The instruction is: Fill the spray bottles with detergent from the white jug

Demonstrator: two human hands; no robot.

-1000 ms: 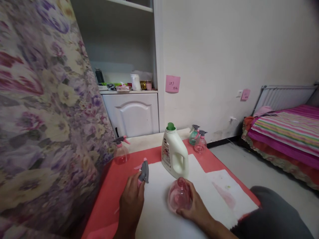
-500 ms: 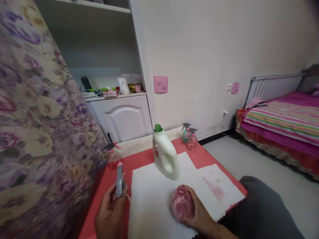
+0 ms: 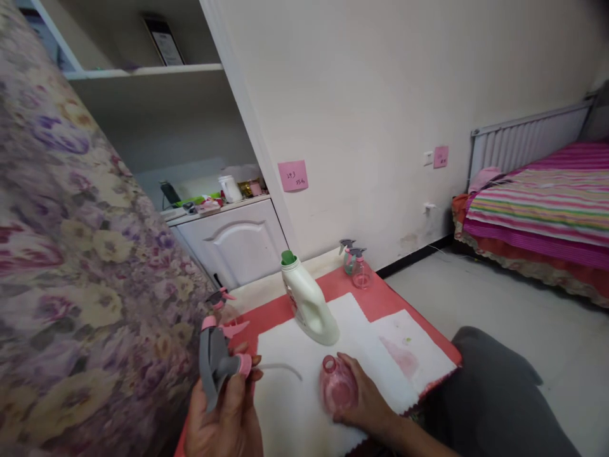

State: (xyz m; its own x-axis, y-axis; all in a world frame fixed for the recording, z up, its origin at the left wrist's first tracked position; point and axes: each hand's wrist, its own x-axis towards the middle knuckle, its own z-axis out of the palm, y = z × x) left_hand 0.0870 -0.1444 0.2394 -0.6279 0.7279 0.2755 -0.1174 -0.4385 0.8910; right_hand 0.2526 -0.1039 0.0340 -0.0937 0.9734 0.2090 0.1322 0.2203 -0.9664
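Sprayer [image 3: 216,357] closer; bottle [image 3: 229,311] behind partly hidden

A floral curtain [image 3: 71,254] hangs left of a white cabinet [image 3: 235,238] with open shelves [image 3: 147,71]. The pale wall [image 3: 371,101] bears two pink notes [image 3: 293,175]. A bed [image 3: 542,216] with striped covers [image 3: 566,200] stands right, on grey floor [image 3: 504,298]

The right hand [image 3: 365,400] hides part of the open pink bottle [image 3: 337,386].

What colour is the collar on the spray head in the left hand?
Pink; the collar shows best in the current head view.
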